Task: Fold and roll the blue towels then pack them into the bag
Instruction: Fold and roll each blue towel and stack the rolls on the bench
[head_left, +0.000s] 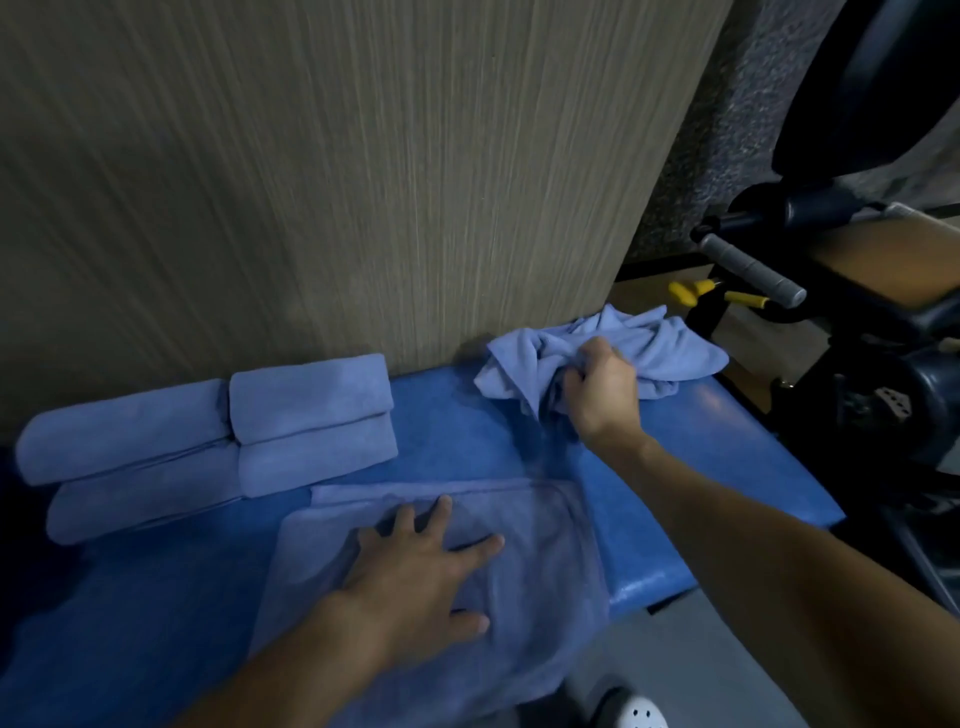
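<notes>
A blue towel lies spread flat on the blue padded bench, its near edge hanging over the front. My left hand presses on it with fingers spread. At the bench's far right end a crumpled blue towel lies against the wall; my right hand grips a bunch of its cloth. Several rolled blue towels lie side by side at the left, by the wall. No bag is in view.
A wood-grain wall panel rises right behind the bench. Black gym equipment with a grey handle and yellow parts stands to the right. Grey floor and a white shoe show below the bench's front edge.
</notes>
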